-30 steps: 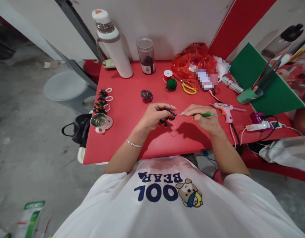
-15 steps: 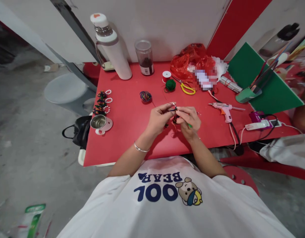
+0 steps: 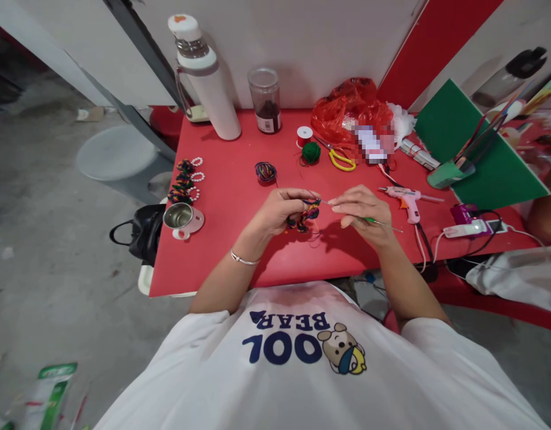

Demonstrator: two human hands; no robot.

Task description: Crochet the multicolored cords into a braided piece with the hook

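My left hand pinches a small piece of multicoloured crochet work, dark with orange, green and purple strands, just above the table. In my right hand is a crochet hook with a green grip; its thin shaft sticks out past the hand on the right. The hand's fingers are closed around it, and a thin line reaches from them toward the crochet work. A ball of multicoloured yarn lies beyond my left hand, with a strand running down toward that hand.
On the red table stand a white thermos, a clear jar and a metal cup. Green yarn, yellow-handled pliers and a pink glue gun lie farther right. Beaded crochet pieces line the left edge.
My right hand has moved right, away from my left, and the hook's shaft now shows beyond it. More of the crochet work is visible at my left hand. The view has shifted slightly.
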